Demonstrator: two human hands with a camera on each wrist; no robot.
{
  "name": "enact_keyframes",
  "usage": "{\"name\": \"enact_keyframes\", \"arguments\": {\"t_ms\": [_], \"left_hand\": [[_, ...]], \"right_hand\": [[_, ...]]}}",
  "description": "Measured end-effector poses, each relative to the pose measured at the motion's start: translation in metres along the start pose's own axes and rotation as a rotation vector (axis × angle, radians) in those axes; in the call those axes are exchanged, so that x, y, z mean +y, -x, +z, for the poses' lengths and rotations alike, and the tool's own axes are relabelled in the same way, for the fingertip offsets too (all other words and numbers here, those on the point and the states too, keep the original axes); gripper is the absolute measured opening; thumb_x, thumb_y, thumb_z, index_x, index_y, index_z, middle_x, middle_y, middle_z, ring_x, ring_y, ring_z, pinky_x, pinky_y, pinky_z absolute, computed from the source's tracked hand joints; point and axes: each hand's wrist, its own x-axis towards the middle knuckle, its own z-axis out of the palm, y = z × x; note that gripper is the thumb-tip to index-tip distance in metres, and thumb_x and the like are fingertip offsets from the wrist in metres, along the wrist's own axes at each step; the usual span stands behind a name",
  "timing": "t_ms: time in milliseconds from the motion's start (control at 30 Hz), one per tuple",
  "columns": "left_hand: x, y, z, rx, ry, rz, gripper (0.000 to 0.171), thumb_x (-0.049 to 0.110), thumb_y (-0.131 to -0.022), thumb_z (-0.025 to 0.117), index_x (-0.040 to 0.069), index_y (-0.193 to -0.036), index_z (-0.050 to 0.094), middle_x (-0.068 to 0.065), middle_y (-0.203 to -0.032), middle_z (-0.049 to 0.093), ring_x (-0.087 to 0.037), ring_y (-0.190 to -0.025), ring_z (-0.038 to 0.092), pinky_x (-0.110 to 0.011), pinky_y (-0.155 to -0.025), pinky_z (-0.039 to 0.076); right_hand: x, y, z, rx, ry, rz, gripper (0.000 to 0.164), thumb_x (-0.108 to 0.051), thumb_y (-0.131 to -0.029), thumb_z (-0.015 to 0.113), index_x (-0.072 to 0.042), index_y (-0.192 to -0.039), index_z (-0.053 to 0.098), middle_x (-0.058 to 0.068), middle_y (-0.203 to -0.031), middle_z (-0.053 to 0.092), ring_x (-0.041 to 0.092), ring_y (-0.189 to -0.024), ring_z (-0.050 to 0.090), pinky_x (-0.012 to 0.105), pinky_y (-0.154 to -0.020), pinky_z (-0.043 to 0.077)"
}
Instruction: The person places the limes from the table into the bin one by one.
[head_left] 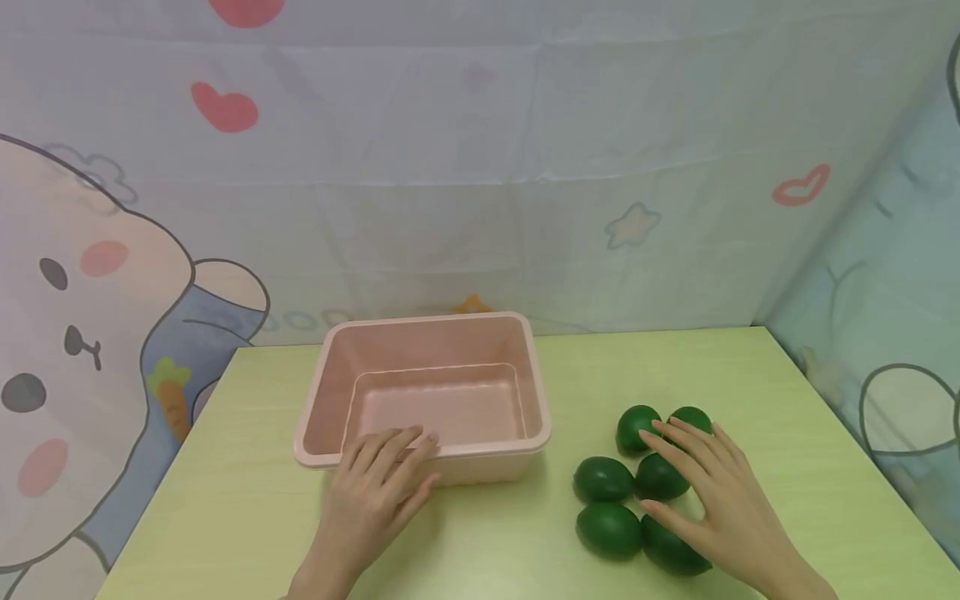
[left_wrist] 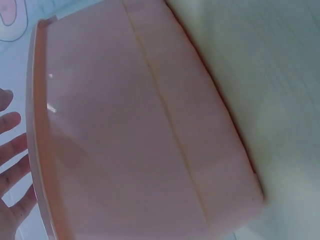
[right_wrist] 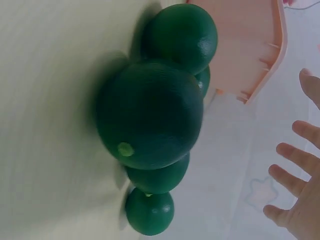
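Observation:
A pink plastic bin [head_left: 435, 469] stands on the table with its open top up. My left hand [head_left: 377, 483] is at its near rim, fingers loosely extended over the edge; in the left wrist view the fingers [left_wrist: 15, 177] show just beyond the rim. To the right lie several dark green, lemon-shaped fruits [head_left: 609, 530], glossy and grouped close together. My right hand [head_left: 720, 500] hovers over the right side of this group with fingers spread, partly hiding some of them. In the right wrist view the open hand is apart from the nearest fruit [right_wrist: 150, 115], holding nothing.
The light yellow-green table [head_left: 225, 517] ends at the back against a printed cloth backdrop [head_left: 420, 225]. Another cloth panel [head_left: 900, 275] closes off the right side. A cartoon bear [head_left: 90, 333] is printed on the left of the cloth.

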Motion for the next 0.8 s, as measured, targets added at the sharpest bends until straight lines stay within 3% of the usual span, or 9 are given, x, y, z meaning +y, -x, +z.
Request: {"name": "enact_keyframes", "arguments": {"t_ms": [167, 567, 800], "left_hand": [[0.000, -0.003, -0.001, 0.039, 0.013, 0.048, 0.032, 0.032, -0.098, 0.052, 0.008, -0.104, 0.073, -0.007, -0.100, 0.072, -0.024, -0.087, 0.065, -0.038, -0.078, 0.050], [-0.002, -0.004, -0.002, 0.106, -0.023, 0.139, 0.027, 0.023, -0.098, 0.053, 0.007, -0.094, 0.075, -0.006, -0.088, 0.072, -0.023, -0.077, 0.065, -0.035, -0.072, 0.051], [-0.002, -0.001, -0.001, 0.106, -0.043, 0.151, 0.025, 0.020, -0.097, 0.054, 0.007, -0.091, 0.075, -0.005, -0.086, 0.072, -0.022, -0.076, 0.065, -0.034, -0.071, 0.051]], "right_hand": [[0.004, 0.009, 0.001, -0.010, -0.043, 0.001, 0.079, -0.041, -0.069, 0.082, -0.019, -0.139, 0.051, 0.000, -0.140, 0.051, 0.011, -0.138, 0.033, 0.027, -0.122, 0.005], [0.018, 0.038, 0.015, 0.051, -0.121, -0.083, 0.078, -0.041, -0.064, 0.085, -0.013, -0.132, 0.058, 0.006, -0.127, 0.059, 0.002, -0.127, 0.041, 0.011, -0.112, 0.013], [0.020, 0.054, 0.019, 0.002, -0.063, -0.044, 0.084, -0.035, -0.055, 0.090, -0.014, -0.130, 0.059, 0.003, -0.126, 0.060, 0.001, -0.119, 0.045, 0.009, -0.098, 0.026]]}}
